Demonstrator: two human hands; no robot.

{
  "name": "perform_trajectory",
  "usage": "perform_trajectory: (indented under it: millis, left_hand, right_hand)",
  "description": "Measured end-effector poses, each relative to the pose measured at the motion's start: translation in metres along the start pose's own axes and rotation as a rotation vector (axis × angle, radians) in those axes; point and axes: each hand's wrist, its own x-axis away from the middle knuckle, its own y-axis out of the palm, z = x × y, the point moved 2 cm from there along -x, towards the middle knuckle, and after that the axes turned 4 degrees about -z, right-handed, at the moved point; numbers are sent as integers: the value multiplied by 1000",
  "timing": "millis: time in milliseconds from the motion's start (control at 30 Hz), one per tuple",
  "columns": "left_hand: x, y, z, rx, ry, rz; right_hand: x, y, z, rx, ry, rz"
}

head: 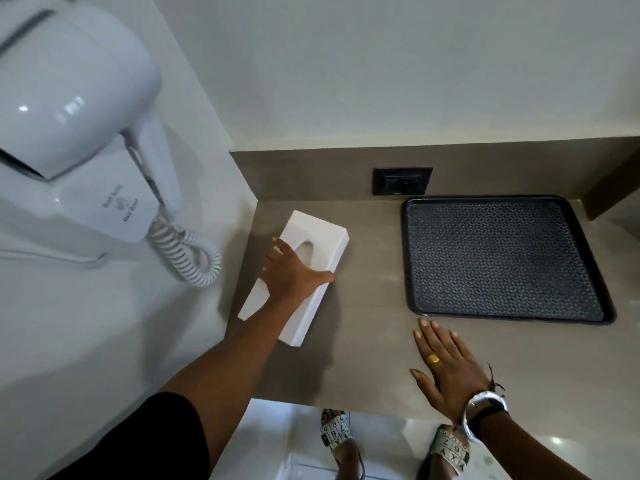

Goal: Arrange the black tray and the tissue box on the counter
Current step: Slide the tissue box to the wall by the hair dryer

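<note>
A white tissue box [313, 233] with an oval slot lies at an angle on the left part of the brown counter [367, 306]. My left hand [292, 271] lies across its top, fingers over the far long edge and thumb on the near side, gripping it. The black tray [502, 258] with a patterned non-slip surface rests flat on the right of the counter, against the back. My right hand [446, 365] hovers flat and open over the counter just in front of the tray's near left corner, touching nothing that I can see.
A white wall-mounted hair dryer [69, 109] with a coiled cord [188, 254] hangs on the left wall beside the counter. A black wall socket [401, 181] sits on the backsplash behind the tray. The counter's front edge is near my wrist, with my sandalled feet below.
</note>
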Motion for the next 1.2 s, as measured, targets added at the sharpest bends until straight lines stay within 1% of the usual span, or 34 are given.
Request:
perform_trajectory:
  millis: [133, 300, 500, 600, 700, 767, 833, 900, 933, 1067, 1200]
  left_hand:
    - [-33, -15, 1, 62, -161, 24]
    - [-51, -8, 1, 77, -289, 36]
    - [-52, 3, 0, 101, -277, 78]
    - [-45, 14, 0, 117, -178, 96]
    - [-20, 29, -7, 95, 15, 156]
    - [2, 39, -19, 12, 175, 190]
    - [20, 47, -36, -126, 340, 266]
    - [29, 52, -53, -232, 455, 285]
    - [30, 54, -57, -248, 473, 279]
    - [30, 54, -54, -269, 411, 292]
    - [28, 54, -55, -291, 401, 301]
  right_hand:
    - [0, 1, 1, -22, -4, 20]
    - [0, -1, 0, -11, -9, 22]
    - [-1, -2, 0, -7, 4, -18]
    - [-1, -2, 0, -7, 11, -43]
    - [0, -4, 0, -11, 13, -64]
    - [0, -5, -1, -12, 12, -72]
    - [-1, -6, -1, -7, 14, -73]
    - [-2, -6, -1, 9, 17, -75]
    - [-2, -6, -2, 17, 17, -81]
    - [-2, -5, -2, 30, 12, -68]
    - [-2, -7, -3, 14, 14, -50]
